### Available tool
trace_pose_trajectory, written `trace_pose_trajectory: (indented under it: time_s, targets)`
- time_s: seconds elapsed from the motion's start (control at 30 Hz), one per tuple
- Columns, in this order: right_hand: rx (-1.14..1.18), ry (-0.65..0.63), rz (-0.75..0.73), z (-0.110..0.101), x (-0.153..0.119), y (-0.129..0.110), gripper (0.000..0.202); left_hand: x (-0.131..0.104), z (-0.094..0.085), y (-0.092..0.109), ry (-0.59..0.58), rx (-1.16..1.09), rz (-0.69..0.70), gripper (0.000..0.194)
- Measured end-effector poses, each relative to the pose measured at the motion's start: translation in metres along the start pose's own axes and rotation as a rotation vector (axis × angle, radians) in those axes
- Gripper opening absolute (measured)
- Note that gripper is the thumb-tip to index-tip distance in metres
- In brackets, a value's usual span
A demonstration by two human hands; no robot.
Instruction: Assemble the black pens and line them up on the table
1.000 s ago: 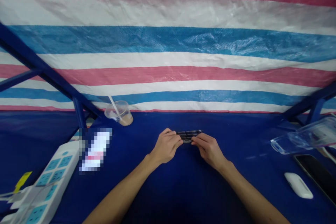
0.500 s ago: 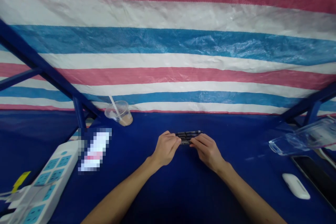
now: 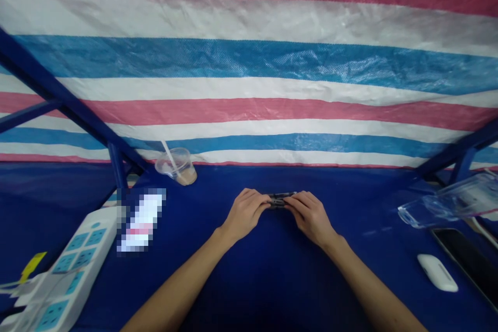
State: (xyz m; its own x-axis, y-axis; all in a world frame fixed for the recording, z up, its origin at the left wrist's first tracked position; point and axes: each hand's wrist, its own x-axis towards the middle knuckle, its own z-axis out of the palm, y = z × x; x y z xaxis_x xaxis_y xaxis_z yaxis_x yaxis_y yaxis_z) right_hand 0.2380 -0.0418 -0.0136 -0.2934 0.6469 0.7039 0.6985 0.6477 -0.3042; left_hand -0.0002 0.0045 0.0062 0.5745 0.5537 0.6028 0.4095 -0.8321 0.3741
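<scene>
A small bundle of dark, slim pens (image 3: pixel 277 202) lies crosswise between my hands, just above or on the blue table; I cannot tell which. My left hand (image 3: pixel 246 212) is closed on the bundle's left end, thumb in front and fingers behind. At the opposite end my right hand (image 3: pixel 310 217) grips it in the same way. Only the middle of the pens and a bit of the far one show; the fingers cover the rest.
A clear plastic cup (image 3: pixel 181 167) with a straw stands at the back left. Left lie a white power strip (image 3: pixel 91 257) and a pixelated bright object (image 3: pixel 142 220). Right are a clear plastic container (image 3: pixel 439 207), a white earbud case (image 3: pixel 438 272) and a dark phone (image 3: pixel 467 259).
Both hands have shifted slightly away from me, and their fingers now cover more of the pens. The bundle looks narrower between them. Surrounding objects stay put.
</scene>
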Motion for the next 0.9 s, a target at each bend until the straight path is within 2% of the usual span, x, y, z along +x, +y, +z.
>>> trace_pose_trajectory:
  time_s: [0.17,0.5,0.77,0.9]
  targets:
    - [0.004,-0.03,-0.024,0.0005,0.0005,-0.0022,0.02,0.0013,-0.0019,-0.0005,0.009,-0.011,0.007,0.008]
    - [0.019,-0.028,-0.02,0.0005,0.0003,-0.002,0.019,0.0006,-0.0029,-0.0009,-0.055,0.037,0.004,0.018]
    - [0.001,-0.043,-0.043,0.0011,0.0001,-0.0018,0.017,0.0011,-0.0039,-0.0003,-0.098,0.03,0.019,0.009]
    - [0.013,-0.059,-0.03,0.0004,0.0005,-0.0028,0.017,0.0019,-0.0045,0.0017,-0.11,0.019,-0.001,0.021]
